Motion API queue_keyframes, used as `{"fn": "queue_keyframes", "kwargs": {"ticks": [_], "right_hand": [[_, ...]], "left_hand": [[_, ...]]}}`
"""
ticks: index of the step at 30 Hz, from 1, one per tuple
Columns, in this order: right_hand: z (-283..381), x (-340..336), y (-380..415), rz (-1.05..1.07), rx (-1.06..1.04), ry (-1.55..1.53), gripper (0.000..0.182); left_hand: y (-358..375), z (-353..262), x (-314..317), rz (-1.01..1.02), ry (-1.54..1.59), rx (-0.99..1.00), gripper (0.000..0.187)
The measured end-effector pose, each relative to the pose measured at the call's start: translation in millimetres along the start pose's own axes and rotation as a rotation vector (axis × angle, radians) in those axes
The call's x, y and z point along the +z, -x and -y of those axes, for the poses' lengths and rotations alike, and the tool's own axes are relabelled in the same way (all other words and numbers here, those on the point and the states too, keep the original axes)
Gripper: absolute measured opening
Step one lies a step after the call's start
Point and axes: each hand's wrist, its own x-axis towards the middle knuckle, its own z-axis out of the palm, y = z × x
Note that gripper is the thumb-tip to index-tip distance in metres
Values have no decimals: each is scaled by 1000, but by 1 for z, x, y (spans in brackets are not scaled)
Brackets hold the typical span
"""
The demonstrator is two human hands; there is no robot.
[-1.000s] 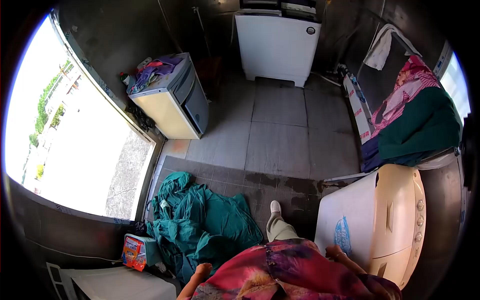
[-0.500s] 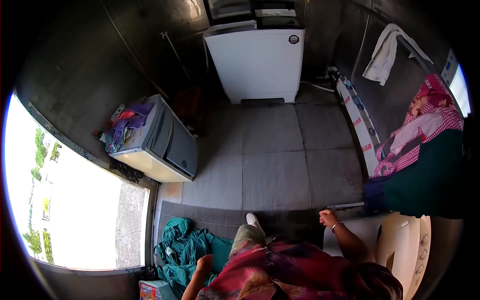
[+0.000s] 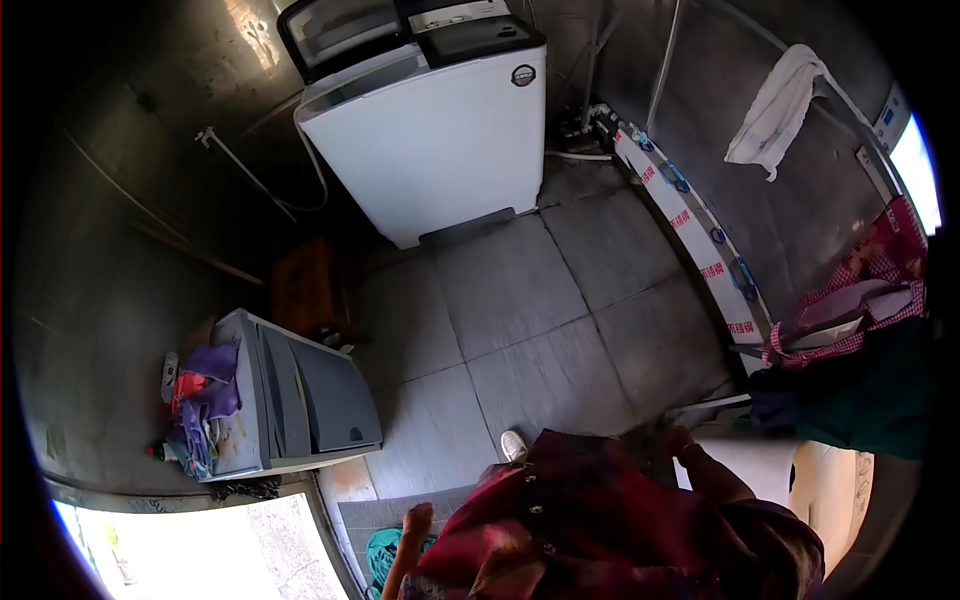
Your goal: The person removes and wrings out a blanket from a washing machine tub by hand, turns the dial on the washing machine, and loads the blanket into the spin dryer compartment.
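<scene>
My left hand (image 3: 418, 519) hangs low beside my body, above the bundle of teal cloth (image 3: 383, 556) on the dark mat. Its fingers look curled in, and nothing shows in them. On the other side, my right hand (image 3: 676, 438) is close to the white surface of an appliance (image 3: 745, 468). That hand is dark and smeared, so its fingers cannot be made out. Ahead stands a white twin-tub washing machine (image 3: 440, 150) with one lid (image 3: 345, 35) raised. One white shoe (image 3: 514, 446) points forward on the grey tiles.
A small grey-doored fridge (image 3: 310, 390) stands at left, with purple cloths (image 3: 212, 385) on top. Behind it is a brown wooden stool (image 3: 308, 292). Pink checked cloth (image 3: 865, 295) and dark green cloth (image 3: 870, 400) hang at right, below a white towel (image 3: 780, 110). A bright doorway (image 3: 210, 545) opens at lower left.
My view has turned and moved forward, so the washing machine looks closer and farther left. The teal bundle has mostly slipped out of view below. My right hand has become darker and blurred.
</scene>
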Motion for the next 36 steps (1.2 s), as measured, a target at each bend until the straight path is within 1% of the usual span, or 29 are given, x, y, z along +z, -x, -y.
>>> {"fn": "queue_keyframes", "kwargs": {"ticks": [1,3,5,7,9,11,12,13,14,15,16,17,18,19,20,21,22,24,25,27,28,30,31,32,33,35,36], "right_hand": [[1,1,-10,14,12,-10,16],[-2,-15,-55,145,71,-156,14],[1,-29,-79,173,113,-190,12],[1,-48,-105,199,148,-216,10],[-6,-71,-134,570,34,-144,10],[-26,-74,-169,705,128,-371,8],[-38,-53,-187,660,98,-365,6],[-48,-39,-208,670,124,-293,5],[-62,-38,-236,655,150,-316,4],[-72,-40,-259,643,178,-342,3],[-87,-46,-290,632,166,-334,3],[-103,-56,-328,533,171,-384,4],[-114,-66,-362,445,175,-441,4],[-124,-79,-399,365,162,-364,4],[-136,-83,-431,261,123,-454,8],[-148,-74,-463,158,500,-1100,16],[-146,-174,-487,167,640,-1329,22],[-156,-203,-533,35,601,-1415,24],[-158,-217,-548,36,619,-1418,24],[-158,-239,-570,-46,650,-1555,27],[-157,-237,-575,-45,672,-1556,27],[-152,-228,-579,5,793,-1560,18],[-147,-211,-572,1,836,-1566,18],[-147,-190,-567,170,532,-977,13],[-149,-172,-564,316,218,-380,9],[-134,-145,-543,560,224,-266,8],[-134,-105,-523,621,397,-572,6]], "left_hand": [[-29,17,-17,40,-40,-48,24],[-68,-2,-85,0,-82,-119,28],[-99,-41,-148,-194,91,-130,29],[-146,-54,-182,-231,133,-115,31],[-180,-63,-200,-219,134,-134,31],[-211,-69,-209,-244,134,18,31],[-221,-78,-215,-211,45,9,31],[-234,-68,-202,-214,-38,28,30],[-240,-68,-200,-157,-93,57,29],[-239,-65,-198,73,-182,-31,27],[-269,29,-113,133,-219,4,23],[-270,44,-105,292,415,-108,21],[-261,32,-117,-47,107,39,22],[-259,4,-153,124,3,-116,25],[-257,-1,-157,-69,61,-107,26],[-258,-3,-160,-262,116,-95,28],[-265,-2,-167,-247,145,-124,28],[-287,2,-183,-90,131,-151,27],[-302,5,-191,-32,125,-149,27],[-332,14,-206,51,109,-125,27],[-350,19,-216,90,112,-112,27],[-391,25,-242,174,109,-100,27],[-412,23,-265,183,137,-106,27],[-425,20,-279,-54,248,-84,26],[-445,16,-301,-48,242,-61,26],[-480,-7,-364,-16,257,-210,28],[-489,-32,-415,-12,276,-108,30]]}}
